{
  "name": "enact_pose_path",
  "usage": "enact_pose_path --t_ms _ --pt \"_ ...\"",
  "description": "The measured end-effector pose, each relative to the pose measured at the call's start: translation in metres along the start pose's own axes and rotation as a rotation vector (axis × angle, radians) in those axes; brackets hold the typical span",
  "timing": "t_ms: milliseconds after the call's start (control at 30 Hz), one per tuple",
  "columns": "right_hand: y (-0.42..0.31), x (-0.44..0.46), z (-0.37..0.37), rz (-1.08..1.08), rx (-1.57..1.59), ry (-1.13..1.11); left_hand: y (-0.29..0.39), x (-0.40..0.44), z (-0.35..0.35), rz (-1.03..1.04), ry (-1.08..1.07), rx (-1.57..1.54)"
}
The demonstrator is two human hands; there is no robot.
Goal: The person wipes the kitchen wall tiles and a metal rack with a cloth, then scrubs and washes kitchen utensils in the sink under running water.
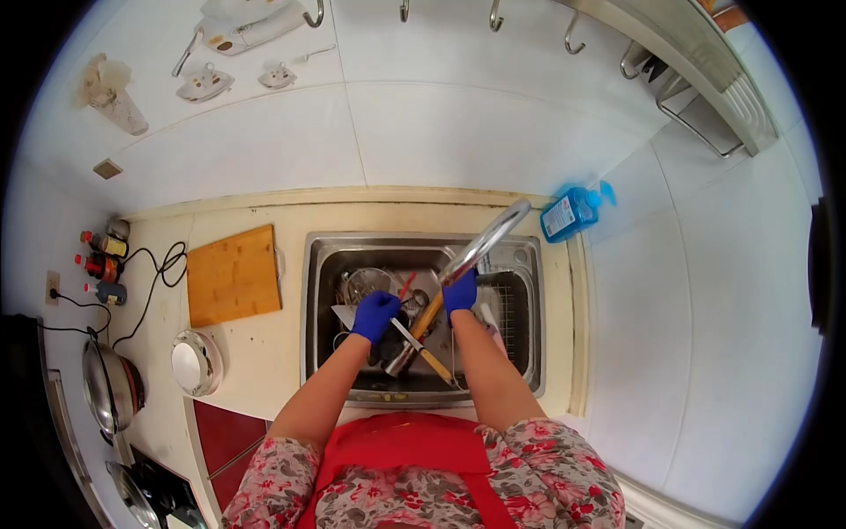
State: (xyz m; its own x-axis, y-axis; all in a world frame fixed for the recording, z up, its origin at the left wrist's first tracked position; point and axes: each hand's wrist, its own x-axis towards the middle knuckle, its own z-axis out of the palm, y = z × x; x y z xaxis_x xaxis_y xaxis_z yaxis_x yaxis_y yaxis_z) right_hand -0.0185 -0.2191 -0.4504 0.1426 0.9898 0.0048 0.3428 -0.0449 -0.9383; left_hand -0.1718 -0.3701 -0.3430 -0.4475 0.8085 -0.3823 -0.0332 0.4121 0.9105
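Both my hands wear blue gloves and are inside the steel sink (pixel 310 291). Over the left basin, my left hand (pixel 376 316) has its fingers drawn together among the utensils; what they grip is hidden. A flat metal blade end (pixel 345 316) shows beside it. My right hand (pixel 460 293) is at the divider, close under the chrome faucet (pixel 485 245), which partly covers it, so its fingers do not show. Between my hands lie a wooden-handled utensil (pixel 435 365), another long wooden handle (pixel 428 316), a red thin item (pixel 407 285) and a wire strainer (pixel 368 280).
A wire rack (pixel 508 309) sits in the right basin. Behind the sink's right corner stands a blue soap bottle (pixel 564 216). To the left are a cutting board (pixel 233 276), a white bowl (pixel 194 362), sauce bottles (pixel 101 267) and a metal pot (pixel 107 385).
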Motion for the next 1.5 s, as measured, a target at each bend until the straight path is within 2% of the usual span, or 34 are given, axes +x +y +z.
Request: enact_pose_path --t_ms 67,100,133,167,233,300,367,400,433,500,533,567,600,633,667,700,733,767,833,900,967,1033,1100,1133,1200,1233,1300,1333,1367,1400,1500 --pt "-0.072 -0.020 -0.037 -0.026 -0.087 -0.112 0.010 -0.006 0.001 0.031 -0.059 0.167" --pt "-0.092 -0.028 -0.048 0.011 -0.086 -0.161 0.007 -0.013 0.007 0.026 -0.068 0.160" --pt "-0.090 -0.027 -0.050 0.148 0.041 -0.248 0.007 -0.015 0.010 0.013 -0.094 0.067" --pt "-0.092 -0.024 -0.049 0.149 0.039 -0.248 0.011 -0.013 0.011 -0.001 -0.118 -0.026" --pt "-0.095 -0.033 -0.053 -0.172 -0.041 -0.159 0.013 -0.024 0.011 -0.023 -0.134 -0.036" --pt "-0.102 -0.043 -0.061 -0.168 -0.124 -0.165 0.015 -0.030 0.008 -0.050 -0.149 -0.043" --pt "-0.124 -0.043 -0.076 -0.201 -0.013 -0.162 0.018 -0.027 0.005 -0.009 -0.155 -0.057" --pt "-0.130 -0.048 -0.089 -0.136 0.117 -0.185 0.016 -0.027 0.001 -0.055 -0.142 0.085" --pt "-0.135 -0.054 -0.100 -0.137 0.115 -0.184 0.013 -0.030 0.002 -0.054 -0.143 0.084" --pt "-0.164 -0.073 -0.127 -0.106 0.460 -0.300 0.011 -0.034 0.004 -0.150 -0.226 -0.104" --pt "-0.174 -0.083 -0.135 -0.191 0.454 -0.254 0.020 -0.041 0.006 -0.147 -0.227 -0.107" --pt "-0.185 -0.093 -0.142 -0.275 0.444 -0.206 0.038 -0.048 0.009 -0.333 -0.360 -0.182" --pt "-0.186 -0.103 -0.152 -0.639 0.266 -0.207 0.046 -0.058 0.015 -0.521 -0.496 -0.259" --pt "-0.186 -0.111 -0.159 -0.999 0.078 -0.202 0.047 -0.063 0.021 -0.518 -0.498 -0.258" --pt "-0.186 -0.121 -0.162 -0.999 0.078 -0.202 0.049 -0.064 0.027 -0.567 -0.604 -0.571" --pt "-0.185 -0.138 -0.167 -0.946 0.048 -0.322 0.047 -0.069 0.034 -0.607 -0.708 -0.887" --pt "-0.183 -0.150 -0.170 -0.891 0.021 -0.440 0.030 -0.061 0.044 -0.492 -0.811 -1.115" --pt "-0.181 -0.153 -0.169 -0.891 0.021 -0.440 0.036 -0.060 0.044 -0.492 -0.811 -1.115" --pt "-0.168 -0.163 -0.173 -0.814 -0.079 -0.641 0.046 -0.067 0.044 -0.622 -0.608 -1.115" --pt "-0.166 -0.169 -0.173 -0.787 -0.077 -0.638 0.040 -0.068 0.046 -0.601 -0.642 -1.132" --pt "-0.167 -0.170 -0.169 -0.825 -0.136 -0.742 0.042 -0.065 0.044 -0.669 -0.438 -0.889" --pt "-0.169 -0.173 -0.161 -0.881 -0.068 -0.669 0.052 -0.070 0.027 -0.664 -0.496 -0.784" --pt "-0.171 -0.167 -0.156 -0.773 -0.002 -0.534 0.054 -0.071 0.022 -0.656 -0.542 -0.693" --pt "-0.162 -0.164 -0.152 -0.770 -0.001 -0.541 0.053 -0.073 0.022 -0.606 -0.506 -0.611" --pt "-0.127 -0.152 -0.137 -0.455 0.138 -0.506 0.055 -0.080 0.018 -0.548 -0.450 -0.495" --pt "-0.109 -0.144 -0.128 -0.452 0.140 -0.515 0.054 -0.079 0.013 -0.552 -0.442 -0.499" --pt "-0.069 -0.132 -0.109 -0.241 0.041 -0.469 0.047 -0.075 -0.006 -0.546 -0.293 -0.453" --pt "-0.051 -0.130 -0.101 -0.237 0.042 -0.483 0.047 -0.076 -0.015 -0.555 -0.249 -0.474" --pt "-0.032 -0.133 -0.088 -0.280 -0.088 -0.607 0.055 -0.084 -0.032 -0.547 -0.223 -0.299" --pt "-0.022 -0.131 -0.083 -0.332 -0.221 -0.702 0.052 -0.084 -0.035 -0.543 -0.211 -0.324" --pt "-0.003 -0.154 -0.053 -0.368 -0.332 -0.755 0.036 -0.087 -0.047 -0.548 -0.176 -0.435"
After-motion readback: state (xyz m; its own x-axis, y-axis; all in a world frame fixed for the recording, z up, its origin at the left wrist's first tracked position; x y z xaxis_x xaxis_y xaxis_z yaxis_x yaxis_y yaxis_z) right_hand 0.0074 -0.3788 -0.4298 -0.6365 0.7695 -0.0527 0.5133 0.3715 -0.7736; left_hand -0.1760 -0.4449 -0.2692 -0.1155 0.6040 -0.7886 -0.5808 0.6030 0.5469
